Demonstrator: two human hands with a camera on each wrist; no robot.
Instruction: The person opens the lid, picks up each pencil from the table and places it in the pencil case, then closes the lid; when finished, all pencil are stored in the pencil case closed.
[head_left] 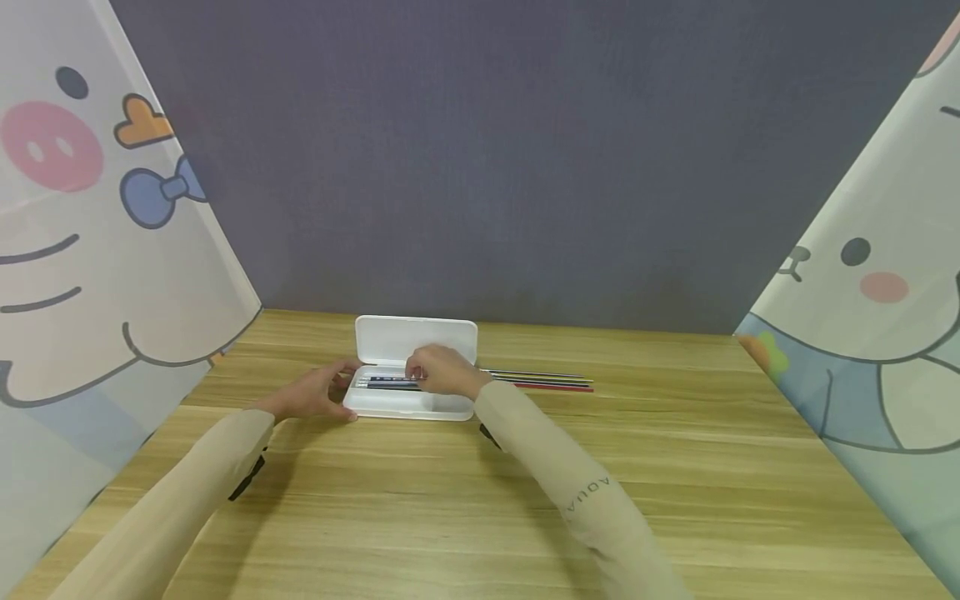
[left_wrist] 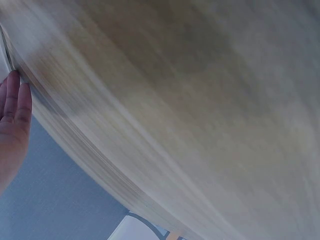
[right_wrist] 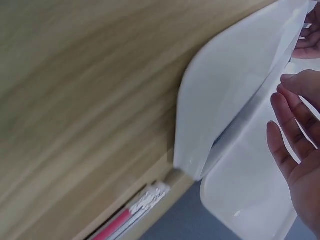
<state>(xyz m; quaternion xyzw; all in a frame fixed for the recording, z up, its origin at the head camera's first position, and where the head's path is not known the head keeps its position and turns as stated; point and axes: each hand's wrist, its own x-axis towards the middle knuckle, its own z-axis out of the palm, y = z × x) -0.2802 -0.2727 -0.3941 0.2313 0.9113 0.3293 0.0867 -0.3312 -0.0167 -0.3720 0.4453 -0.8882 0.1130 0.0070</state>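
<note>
A white pencil case [head_left: 412, 407] lies on the table with its hinged lid [head_left: 416, 337] raised at the back. Dark pencils [head_left: 386, 383] lie lengthwise inside it, their right part covered by my right hand [head_left: 444, 370]. That hand hovers over the case with fingers bent down and thumb tip near the index finger; no pencil shows between them in the right wrist view. My left hand [head_left: 318, 392] spans the case's left end, thumb near the front corner and fingers near the back. Only its fingers and part of its palm [left_wrist: 15, 120] show in the left wrist view.
Several more pencils [head_left: 551, 382], one red, lie side by side on the wooden table [head_left: 600, 475] right of the case. A dark grey panel [head_left: 480, 167] stands behind the table. Cartoon-printed panels [head_left: 67, 250] flank both sides.
</note>
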